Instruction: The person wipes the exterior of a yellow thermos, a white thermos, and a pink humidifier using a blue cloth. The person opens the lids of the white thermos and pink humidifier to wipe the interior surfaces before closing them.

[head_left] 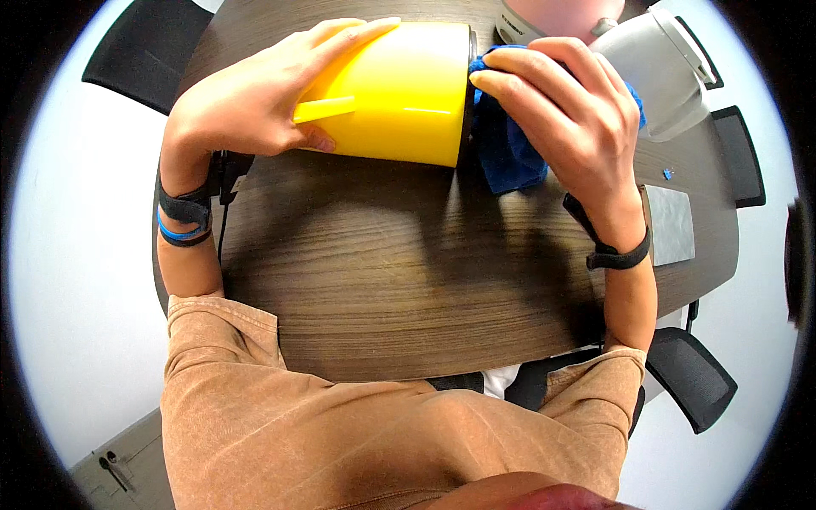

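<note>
A glossy yellow cylindrical container (399, 93) with a black rim lies on its side above the table (399, 280). My left hand (255, 89) grips its left end, fingers over the top and thumb underneath, beside a small yellow projecting piece. In my right hand (565, 110) is a bunched blue cloth (510, 153), pressed against the black rim at the container's right end. Part of the cloth hangs below my fingers, and more shows behind my hand. Whether any cloth reaches inside the container is hidden.
Beyond my right hand stand a pink appliance (561, 17) and a clear plastic jug (659, 72) with a white handle. A flat grey rectangular object (671, 225) lies near the right edge, with a tiny blue piece (668, 174) farther back. Black chairs (693, 378) surround the table.
</note>
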A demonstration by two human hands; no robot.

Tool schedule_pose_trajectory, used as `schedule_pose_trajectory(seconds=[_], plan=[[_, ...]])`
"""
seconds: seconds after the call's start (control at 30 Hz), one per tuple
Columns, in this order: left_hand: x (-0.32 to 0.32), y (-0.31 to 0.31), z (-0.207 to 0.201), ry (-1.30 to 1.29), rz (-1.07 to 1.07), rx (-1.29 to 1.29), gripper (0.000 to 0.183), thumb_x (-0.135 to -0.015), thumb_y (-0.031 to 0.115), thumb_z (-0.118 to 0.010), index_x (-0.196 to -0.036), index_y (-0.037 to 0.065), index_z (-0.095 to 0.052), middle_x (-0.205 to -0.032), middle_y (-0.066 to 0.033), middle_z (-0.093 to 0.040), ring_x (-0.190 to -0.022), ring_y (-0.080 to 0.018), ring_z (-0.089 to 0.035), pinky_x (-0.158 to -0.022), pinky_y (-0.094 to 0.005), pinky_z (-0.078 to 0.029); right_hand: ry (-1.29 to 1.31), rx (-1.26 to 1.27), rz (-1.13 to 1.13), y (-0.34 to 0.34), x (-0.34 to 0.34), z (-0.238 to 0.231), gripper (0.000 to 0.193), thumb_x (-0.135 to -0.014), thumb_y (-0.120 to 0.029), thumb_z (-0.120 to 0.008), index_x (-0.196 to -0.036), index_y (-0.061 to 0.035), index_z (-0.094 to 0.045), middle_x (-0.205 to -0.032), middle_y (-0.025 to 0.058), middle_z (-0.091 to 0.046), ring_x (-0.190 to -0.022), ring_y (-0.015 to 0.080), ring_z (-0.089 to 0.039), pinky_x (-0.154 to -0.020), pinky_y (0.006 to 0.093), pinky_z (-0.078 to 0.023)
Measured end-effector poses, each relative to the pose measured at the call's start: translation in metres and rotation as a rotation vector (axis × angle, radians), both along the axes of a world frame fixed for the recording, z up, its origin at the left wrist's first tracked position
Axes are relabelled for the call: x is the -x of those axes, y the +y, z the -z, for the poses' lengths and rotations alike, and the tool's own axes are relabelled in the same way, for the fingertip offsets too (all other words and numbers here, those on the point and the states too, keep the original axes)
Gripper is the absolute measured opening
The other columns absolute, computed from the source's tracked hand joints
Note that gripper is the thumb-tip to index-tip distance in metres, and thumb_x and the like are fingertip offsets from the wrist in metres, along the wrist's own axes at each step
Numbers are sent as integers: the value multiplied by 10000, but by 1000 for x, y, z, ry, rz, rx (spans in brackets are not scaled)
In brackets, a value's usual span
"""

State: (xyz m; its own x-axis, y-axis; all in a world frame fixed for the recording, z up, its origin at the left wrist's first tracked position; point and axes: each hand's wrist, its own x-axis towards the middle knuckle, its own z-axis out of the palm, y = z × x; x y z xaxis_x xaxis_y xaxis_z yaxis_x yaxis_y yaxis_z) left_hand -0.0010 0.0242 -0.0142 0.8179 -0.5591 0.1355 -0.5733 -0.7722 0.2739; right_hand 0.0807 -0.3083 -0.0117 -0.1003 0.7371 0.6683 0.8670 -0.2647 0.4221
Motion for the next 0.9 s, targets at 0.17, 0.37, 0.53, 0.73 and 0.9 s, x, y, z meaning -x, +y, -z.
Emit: schedule_pose_trajectory(seconds=[0.17, 0.37, 0.53, 0.73, 0.9], plan=[[1, -3, -4, -6, -8, -31, 1210, -666, 160, -937, -1681, 41, -288, -1650, -228, -412, -1525, -429, -419, -1283, -476, -343, -67, 27, -142, -8, -10, 10, 321, -743, -157, -743, -1059, -139, -796, -1096, -14, -735, -1006, 214, -699, -759, 337, -554], [-3, 5, 4, -10, 11, 28, 1209, -665, 149, -932, -1682, 41, -287, -1641, -235, -421, -1519, -435, -423, -1281, -476, -347, -110, 2, -139, -4, -11, 16, 338, -735, -166, -745, -1066, -143, -806, -1136, -5, -737, -1024, 227, -700, -756, 340, -555], [0, -2, 1, -18, -13, -2, 1214, -643, 111, -932, -1677, 46, -298, -1649, -230, -415, -1524, -433, -417, -1285, -473, -347, 11, -47, 31, -2, -13, 11, 268, -838, -119, -836, -1096, -195, -839, -1108, -31, -803, -991, 182, -737, -829, 316, -631], [-1, -4, -9, -21, 13, -37, 1227, -601, 71, -934, -1664, 50, -320, -1668, -220, -396, -1538, -435, -393, -1298, -472, -332, 212, -78, 68, 8, -47, 16, 217, -917, -166, -825, -1134, -174, -821, -1102, 7, -798, -1009, 202, -743, -857, 316, -626], [-2, 1, -6, 7, 1, -9, 1221, -594, 69, -934, -1656, 47, -330, -1683, -218, -382, -1556, -428, -370, -1312, -477, -313, 537, -110, 136, 15, -75, 39, 205, -905, -232, -798, -1096, -159, -795, -1042, 79, -779, -979, 306, -754, -815, 409, -598]])
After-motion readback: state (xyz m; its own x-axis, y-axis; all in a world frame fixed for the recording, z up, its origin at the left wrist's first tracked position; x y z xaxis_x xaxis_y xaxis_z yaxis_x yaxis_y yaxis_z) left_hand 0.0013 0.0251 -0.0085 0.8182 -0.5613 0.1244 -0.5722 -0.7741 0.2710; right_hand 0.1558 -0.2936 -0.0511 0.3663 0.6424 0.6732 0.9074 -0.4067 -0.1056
